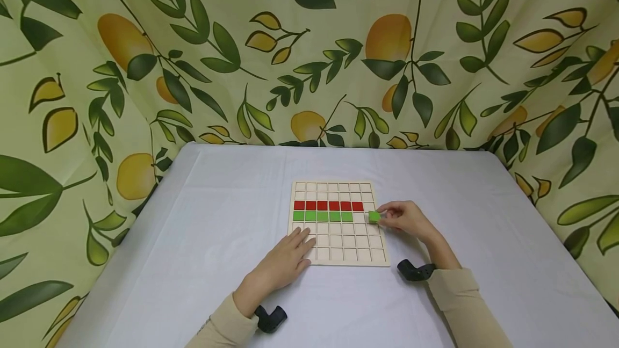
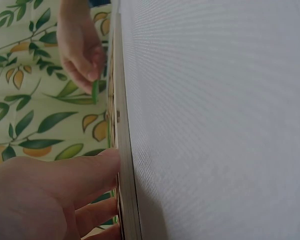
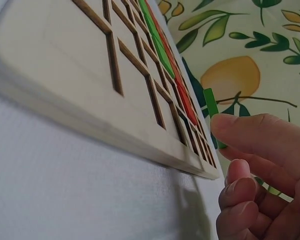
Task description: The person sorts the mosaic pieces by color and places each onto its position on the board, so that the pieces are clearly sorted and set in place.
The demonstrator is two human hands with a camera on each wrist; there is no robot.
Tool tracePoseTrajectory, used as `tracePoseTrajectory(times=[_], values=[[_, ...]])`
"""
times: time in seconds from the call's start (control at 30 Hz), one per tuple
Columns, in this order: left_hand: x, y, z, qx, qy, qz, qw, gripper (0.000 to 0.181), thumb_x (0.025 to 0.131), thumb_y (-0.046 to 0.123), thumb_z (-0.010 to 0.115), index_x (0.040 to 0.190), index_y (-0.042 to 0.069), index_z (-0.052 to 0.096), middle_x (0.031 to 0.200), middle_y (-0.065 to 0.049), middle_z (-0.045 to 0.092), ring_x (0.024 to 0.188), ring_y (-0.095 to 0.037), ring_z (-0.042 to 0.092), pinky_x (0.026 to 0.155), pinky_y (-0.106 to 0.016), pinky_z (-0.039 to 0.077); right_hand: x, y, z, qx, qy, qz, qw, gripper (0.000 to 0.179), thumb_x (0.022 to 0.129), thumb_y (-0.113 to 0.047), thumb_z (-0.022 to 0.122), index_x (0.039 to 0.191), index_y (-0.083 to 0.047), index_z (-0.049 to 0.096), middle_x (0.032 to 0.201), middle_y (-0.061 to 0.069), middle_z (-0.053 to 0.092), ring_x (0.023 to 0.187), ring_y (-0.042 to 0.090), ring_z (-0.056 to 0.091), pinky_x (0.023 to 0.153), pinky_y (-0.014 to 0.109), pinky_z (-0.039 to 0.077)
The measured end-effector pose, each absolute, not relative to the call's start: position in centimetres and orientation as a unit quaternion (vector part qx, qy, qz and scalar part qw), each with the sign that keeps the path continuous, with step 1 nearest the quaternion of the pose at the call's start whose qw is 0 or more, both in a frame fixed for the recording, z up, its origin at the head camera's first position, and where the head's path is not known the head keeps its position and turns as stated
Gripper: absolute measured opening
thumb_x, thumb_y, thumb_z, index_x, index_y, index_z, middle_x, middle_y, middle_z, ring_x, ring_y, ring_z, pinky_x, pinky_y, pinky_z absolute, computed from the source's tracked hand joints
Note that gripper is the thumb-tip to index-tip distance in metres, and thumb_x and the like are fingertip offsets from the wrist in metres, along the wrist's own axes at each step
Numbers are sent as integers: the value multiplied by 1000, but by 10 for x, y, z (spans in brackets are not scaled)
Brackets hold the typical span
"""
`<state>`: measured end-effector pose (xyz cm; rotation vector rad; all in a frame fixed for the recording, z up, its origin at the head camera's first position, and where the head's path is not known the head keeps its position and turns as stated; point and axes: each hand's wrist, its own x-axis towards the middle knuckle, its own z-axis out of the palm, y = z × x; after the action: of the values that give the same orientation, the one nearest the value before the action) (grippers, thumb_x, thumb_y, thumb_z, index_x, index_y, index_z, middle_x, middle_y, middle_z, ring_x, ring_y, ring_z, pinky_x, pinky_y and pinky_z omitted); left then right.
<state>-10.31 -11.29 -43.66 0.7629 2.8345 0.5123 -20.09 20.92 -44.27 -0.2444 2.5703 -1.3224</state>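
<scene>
A pale wooden grid board lies on the white table. One row carries several red square tiles, and the row just below it several green tiles. Between thumb and fingertips my right hand pinches a loose green tile at the board's right edge. The right wrist view shows this thin tile held on edge above the board. My left hand rests with its fingers spread on the board's lower left part, its thumb beside the board's side edge.
White cloth covers the table around the board. Behind and at both sides hangs a curtain printed with leaves and fruit. A black camera mount sits on each wrist, the left one low over the table.
</scene>
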Motion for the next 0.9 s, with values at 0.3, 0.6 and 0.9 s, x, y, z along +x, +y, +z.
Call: tracePoseTrajectory(times=[0.3,0.6,0.9], values=[[-102,-113,-436,251,948,176,87,46,98,18,53,141,6,47,155,-15,38,146,-37,32,119,-51,33,-202,203,-443,-88,879,-455,116,34,80,-7,75,108,9,66,69,-1,52,56,6,45,48,18,39],[-103,-113,-436,253,948,176,86,46,97,18,53,141,5,48,154,-16,39,146,-38,32,118,-51,33,-203,197,-443,-84,884,-446,112,33,79,-8,76,107,6,68,70,-1,52,59,9,45,49,17,38],[-103,-113,-437,253,949,171,82,45,97,19,54,140,5,48,154,-16,40,145,-37,33,117,-52,34,-204,191,-444,-95,883,-447,108,32,80,-9,76,106,7,68,72,2,53,60,8,45,49,18,38]])
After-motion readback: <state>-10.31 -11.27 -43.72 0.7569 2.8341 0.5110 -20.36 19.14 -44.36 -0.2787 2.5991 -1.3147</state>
